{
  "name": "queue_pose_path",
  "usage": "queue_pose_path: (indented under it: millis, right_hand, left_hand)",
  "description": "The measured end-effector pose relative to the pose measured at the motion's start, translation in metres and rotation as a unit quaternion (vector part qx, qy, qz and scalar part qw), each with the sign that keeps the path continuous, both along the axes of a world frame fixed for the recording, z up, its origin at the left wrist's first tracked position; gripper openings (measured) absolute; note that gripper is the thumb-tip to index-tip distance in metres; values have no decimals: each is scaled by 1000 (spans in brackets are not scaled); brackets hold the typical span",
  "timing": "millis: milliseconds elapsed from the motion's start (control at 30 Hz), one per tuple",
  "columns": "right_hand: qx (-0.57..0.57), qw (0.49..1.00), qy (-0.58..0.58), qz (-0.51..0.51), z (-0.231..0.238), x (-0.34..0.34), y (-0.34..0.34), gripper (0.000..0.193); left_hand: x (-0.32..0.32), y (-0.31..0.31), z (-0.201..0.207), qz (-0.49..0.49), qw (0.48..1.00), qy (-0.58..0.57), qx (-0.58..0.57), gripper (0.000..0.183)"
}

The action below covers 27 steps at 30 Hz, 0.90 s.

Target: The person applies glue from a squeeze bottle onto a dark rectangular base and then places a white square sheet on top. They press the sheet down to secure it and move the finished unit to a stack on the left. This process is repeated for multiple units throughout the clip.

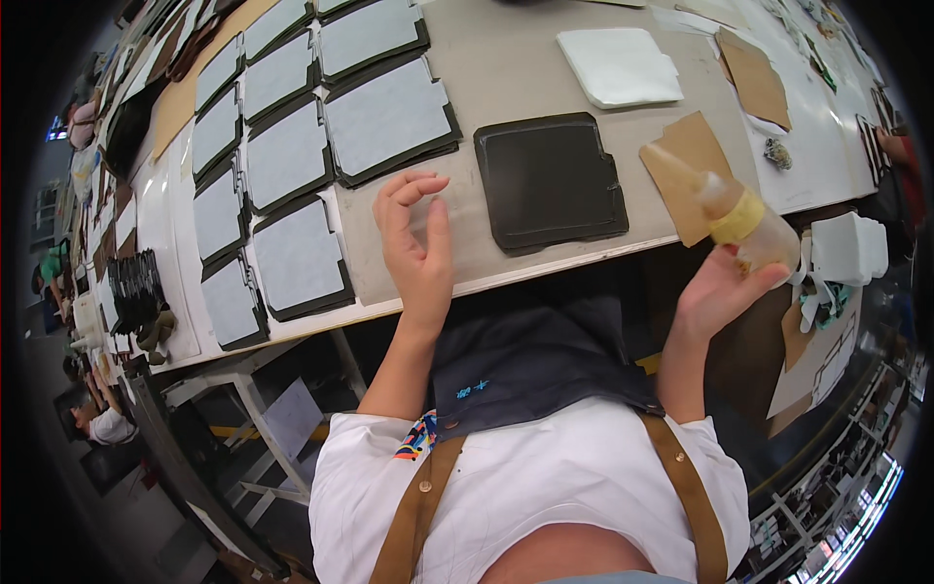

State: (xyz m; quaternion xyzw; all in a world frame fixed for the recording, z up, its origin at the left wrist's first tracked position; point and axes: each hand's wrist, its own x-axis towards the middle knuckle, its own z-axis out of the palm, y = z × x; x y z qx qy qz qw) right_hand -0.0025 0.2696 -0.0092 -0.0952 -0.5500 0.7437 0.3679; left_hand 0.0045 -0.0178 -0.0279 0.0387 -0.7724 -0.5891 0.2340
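Note:
My right hand (pixel 718 292) grips a translucent squeeze bottle (pixel 741 216) with a yellow band, its nozzle pointing up-left over a brown paper piece (pixel 681 165). My left hand (pixel 415 248) hovers above the table's front edge with its fingers spread and holds nothing. Between the two hands a dark, squarish leather panel (pixel 550 180) lies flat on the grey table top (pixel 506 68).
Several dark panels covered with grey-white sheets (pixel 292 156) lie in rows at the left. A white stack of sheets (pixel 618 66) sits behind the dark panel. White cloth pieces (pixel 844 251) lie at the right. Other people (pixel 97 423) work at the far left.

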Motion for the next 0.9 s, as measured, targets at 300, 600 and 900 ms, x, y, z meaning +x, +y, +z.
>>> queue_pose_path:
  millis: [300, 600, 900]
  right_hand:
    - [441, 838, -206, -245, -43, -24, 94, 52]
    - [626, 770, -16, 121, 19, -111, -23, 27]
    - [629, 765, -28, 136, -3, -138, -33, 5]
  left_hand:
    - [-1, 1, 2, 4, 1000, 6, -30, 16]
    - [-4, 4, 5, 7, 997, 7, -77, 16]
    - [-50, 22, 56, -129, 974, 56, -177, 18]
